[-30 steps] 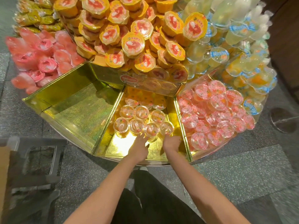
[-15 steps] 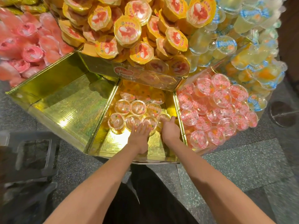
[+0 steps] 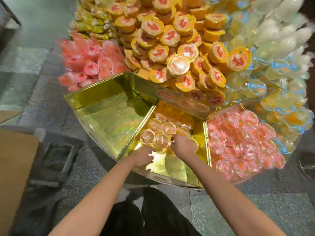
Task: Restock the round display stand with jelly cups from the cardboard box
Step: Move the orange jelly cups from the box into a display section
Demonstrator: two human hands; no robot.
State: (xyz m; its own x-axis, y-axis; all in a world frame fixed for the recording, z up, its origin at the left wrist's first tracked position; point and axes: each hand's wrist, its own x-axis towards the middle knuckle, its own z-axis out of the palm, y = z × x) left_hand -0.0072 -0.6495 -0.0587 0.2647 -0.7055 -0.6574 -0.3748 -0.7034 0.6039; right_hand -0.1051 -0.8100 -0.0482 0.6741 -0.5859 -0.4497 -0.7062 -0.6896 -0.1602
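Both hands in middle gold compartment [image 3: 179, 167] of display stand [image 3: 95, 120]. Right hand [image 3: 183, 147] curled over clear jelly cups [image 3: 160, 133]; left hand [image 3: 141, 155] grip unclear, blurred. Advice: pack cups far first, lids up, rows snug. Cardboard box [image 3: 15, 167] near left.

Round display stand [image 3: 170, 180] ahead, split into wedge compartments. Middle compartment [image 3: 172, 165] holds jelly cups [image 3: 159, 132] bunched at its back half; both hands inside it, left hand [image 3: 142, 156] nearer the front edge, right hand [image 3: 182, 146] further in, against the cups. Left compartment [image 3: 109, 120] beside it. Right compartment [image 3: 242, 142] piled with cups. Stacked cup pile [image 3: 179, 53] behind the divider wall. Cardboard box [image 3: 15, 176] far left, on the floor side.
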